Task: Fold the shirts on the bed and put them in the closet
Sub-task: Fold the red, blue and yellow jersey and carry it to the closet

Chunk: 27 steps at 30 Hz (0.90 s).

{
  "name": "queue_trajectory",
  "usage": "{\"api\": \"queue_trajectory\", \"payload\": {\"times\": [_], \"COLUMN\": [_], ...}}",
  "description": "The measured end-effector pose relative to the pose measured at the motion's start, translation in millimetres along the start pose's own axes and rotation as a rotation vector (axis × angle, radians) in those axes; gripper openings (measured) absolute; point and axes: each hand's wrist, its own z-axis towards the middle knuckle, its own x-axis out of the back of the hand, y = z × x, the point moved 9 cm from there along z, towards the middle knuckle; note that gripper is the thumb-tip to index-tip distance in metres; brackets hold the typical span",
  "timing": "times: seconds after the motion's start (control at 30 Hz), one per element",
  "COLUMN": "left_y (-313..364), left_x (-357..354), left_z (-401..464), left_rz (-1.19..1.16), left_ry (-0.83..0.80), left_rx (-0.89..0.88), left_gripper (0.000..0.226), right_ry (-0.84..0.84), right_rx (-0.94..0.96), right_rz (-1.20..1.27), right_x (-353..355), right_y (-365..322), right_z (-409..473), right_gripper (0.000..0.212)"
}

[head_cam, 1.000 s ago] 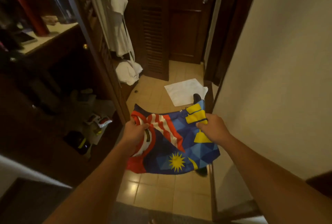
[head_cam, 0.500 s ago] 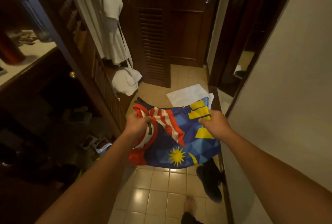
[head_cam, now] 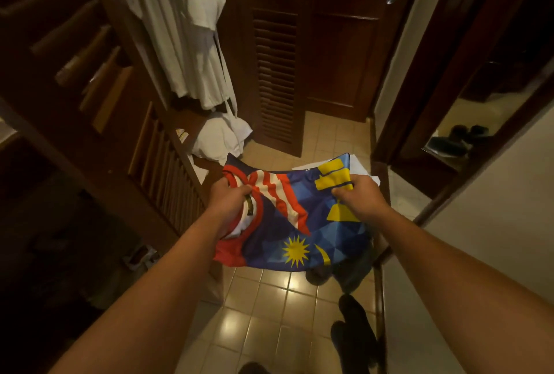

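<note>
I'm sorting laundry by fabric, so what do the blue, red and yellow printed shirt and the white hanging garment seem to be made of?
The blue, red and yellow printed shirt, held by the left hand and right hand, looks like smooth synthetic jersey, probably polyester: sharp all-over print, slight sheen, limp drape. The white hanging garment looks like matte woven cotton, with soft folds; the dim light leaves that uncertain.

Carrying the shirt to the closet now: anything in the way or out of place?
Yes. A white bundle lies crumpled at the closet's foot under the hanging robe, spilling onto the floor. White paper lies on the tiles beyond the shirt, and dark shoes sit underfoot. Both hands, left and right, grip the shirt.
</note>
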Motion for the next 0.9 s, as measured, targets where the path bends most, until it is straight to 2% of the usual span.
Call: {"api": "queue_trajectory", "payload": {"times": [0.37, 0.5, 0.67, 0.9], "left_y": [43.8, 64.3, 82.1, 108.3], "left_x": [3.1, 5.0, 18.3, 51.4], "left_z": [179.3, 235.8, 298.3, 380.9], "left_rz": [0.055, 0.026, -0.021, -0.074], "left_ry": [0.075, 0.081, 0.119, 0.220], "left_rx": [0.054, 0.091, 0.096, 0.112], "left_gripper": [0.043, 0.048, 0.048, 0.049], "right_ry": [-0.063, -0.062, -0.099, -0.165], "right_rx": [0.013, -0.007, -0.003, 0.050], "right_rz": [-0.037, -0.075, -0.064, -0.079], "right_x": [-43.8, -58.3, -82.8, -120.5], "right_y": [-41.2, -66.2, -95.4, -152.4], "right_z": [183.2, 241.5, 308.4, 409.2], "right_gripper": [0.019, 0.015, 0.021, 0.009]}}
